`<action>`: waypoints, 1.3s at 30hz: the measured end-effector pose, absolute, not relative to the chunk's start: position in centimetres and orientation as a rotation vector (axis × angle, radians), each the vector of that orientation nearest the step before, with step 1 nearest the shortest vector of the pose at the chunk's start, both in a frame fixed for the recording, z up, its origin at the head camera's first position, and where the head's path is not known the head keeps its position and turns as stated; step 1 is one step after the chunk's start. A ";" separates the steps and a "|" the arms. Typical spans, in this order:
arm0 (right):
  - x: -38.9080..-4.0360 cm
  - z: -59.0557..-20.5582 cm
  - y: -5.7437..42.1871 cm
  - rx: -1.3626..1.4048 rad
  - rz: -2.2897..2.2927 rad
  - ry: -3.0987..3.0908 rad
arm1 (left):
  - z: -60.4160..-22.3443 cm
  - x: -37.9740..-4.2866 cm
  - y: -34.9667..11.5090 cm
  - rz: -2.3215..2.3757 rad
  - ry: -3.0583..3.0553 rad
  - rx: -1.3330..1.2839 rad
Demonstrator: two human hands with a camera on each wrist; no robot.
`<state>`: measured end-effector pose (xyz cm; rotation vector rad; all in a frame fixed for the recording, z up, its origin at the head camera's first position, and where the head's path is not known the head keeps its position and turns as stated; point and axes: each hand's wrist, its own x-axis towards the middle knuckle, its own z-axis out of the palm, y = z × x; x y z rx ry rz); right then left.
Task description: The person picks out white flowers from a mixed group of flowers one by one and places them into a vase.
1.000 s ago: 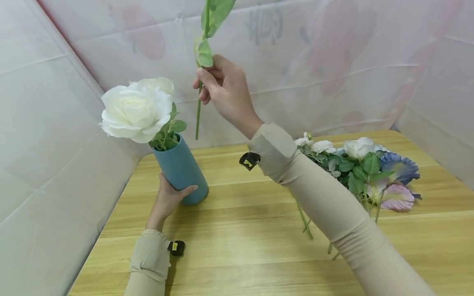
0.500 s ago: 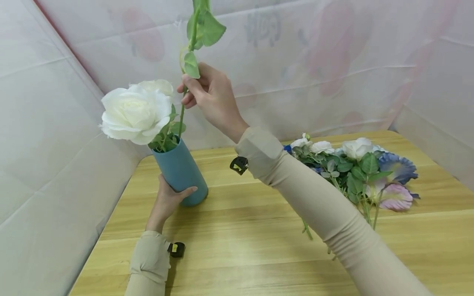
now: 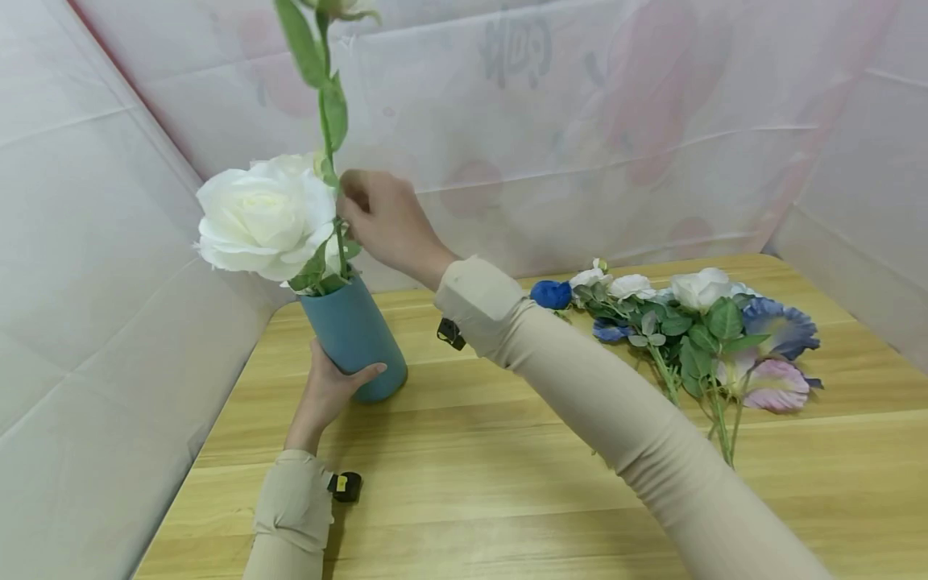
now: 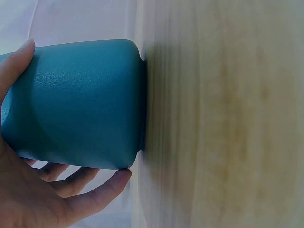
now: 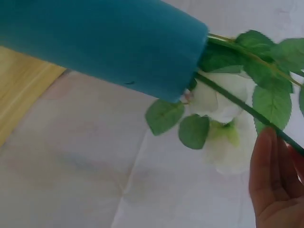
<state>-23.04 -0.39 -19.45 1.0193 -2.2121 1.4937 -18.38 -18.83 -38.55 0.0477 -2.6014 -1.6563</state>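
Observation:
A blue vase [image 3: 354, 342] stands on the wooden table with large white roses [image 3: 263, 216] and leaves at its mouth. My left hand [image 3: 328, 396] grips the lower part of the vase; in the left wrist view its thumb and fingers [image 4: 97, 192] lie on opposite sides. Just above the rim, my right hand [image 3: 391, 219] pinches a green flower stem [image 5: 232, 98] whose lower end is inside the vase mouth. This stem rises past the roses with leaves [image 3: 334, 111] on it; its bloom is cut off by the top of the head view.
A pile of artificial flowers lies at the table's right: white blooms [image 3: 702, 288], a blue bloom [image 3: 551, 294], a purple-blue flower [image 3: 783, 329] and a pink flower [image 3: 777, 385]. White printed sheets [image 3: 580, 161] hang behind the wooden table [image 3: 464, 483] and along its sides.
My right hand has moved left and down with the flower stem, from above and beside the vase until the stem's end entered its mouth. My left hand has stayed on the vase.

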 end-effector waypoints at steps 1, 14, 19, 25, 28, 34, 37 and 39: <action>-23.1 -19.6 -0.5 1.025 1.418 -2.246 | -38.6 -18.4 -18.8 -1.653 -2.600 0.044; -23.3 -19.7 -0.4 1.053 1.139 -2.305 | -38.6 -18.5 -18.7 -1.638 -2.591 0.013; -23.3 -20.2 -0.6 1.057 1.103 -2.363 | -38.8 -18.5 -18.7 -1.635 -2.604 0.024; -23.3 -20.5 -0.8 1.025 1.084 -2.415 | -38.8 -18.6 -18.7 -1.622 -2.603 0.006; -23.3 -20.8 -1.0 1.024 1.076 -2.484 | -38.7 -18.5 -18.7 -1.626 -2.594 0.005; -23.7 -22.1 -1.1 1.030 1.036 -2.550 | -38.7 -18.4 -18.5 -1.646 -2.597 0.015; -23.9 -22.5 -0.9 1.007 1.100 -2.520 | -38.7 -18.3 -18.4 -1.641 -2.600 0.014; -23.9 -22.6 -0.8 0.991 1.180 -2.463 | -38.7 -18.3 -18.4 -1.636 -2.604 0.016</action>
